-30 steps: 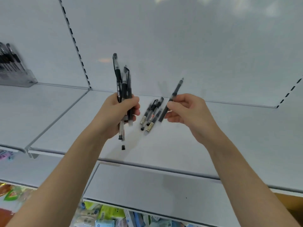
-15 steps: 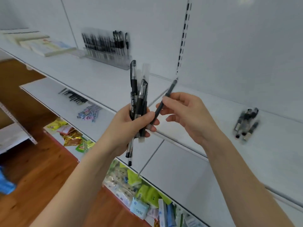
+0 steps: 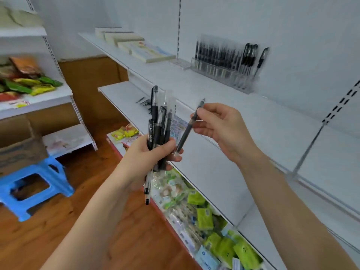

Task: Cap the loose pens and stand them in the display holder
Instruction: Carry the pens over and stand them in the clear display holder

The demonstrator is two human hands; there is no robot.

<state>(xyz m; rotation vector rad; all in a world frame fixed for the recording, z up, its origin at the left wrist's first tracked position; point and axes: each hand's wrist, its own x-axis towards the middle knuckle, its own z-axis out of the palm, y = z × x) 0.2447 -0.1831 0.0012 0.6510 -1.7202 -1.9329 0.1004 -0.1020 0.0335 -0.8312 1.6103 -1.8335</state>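
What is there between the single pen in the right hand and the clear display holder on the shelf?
In the head view, only bare white shelf lies between the single pen in the right hand and the display holder; nothing stands on that stretch.

Bare white shelf (image 3: 243,106) is lying open between the hands and the display holder (image 3: 224,73) at 1 o'clock; nothing is blocking that path. Holder's left slots are sitting crowded with pens; gaps are showing toward its right end. Notebooks (image 3: 140,47) are occupying the shelf at 11 o'clock. Blue stool (image 3: 33,184) is standing on the floor at 8 o'clock, well clear.
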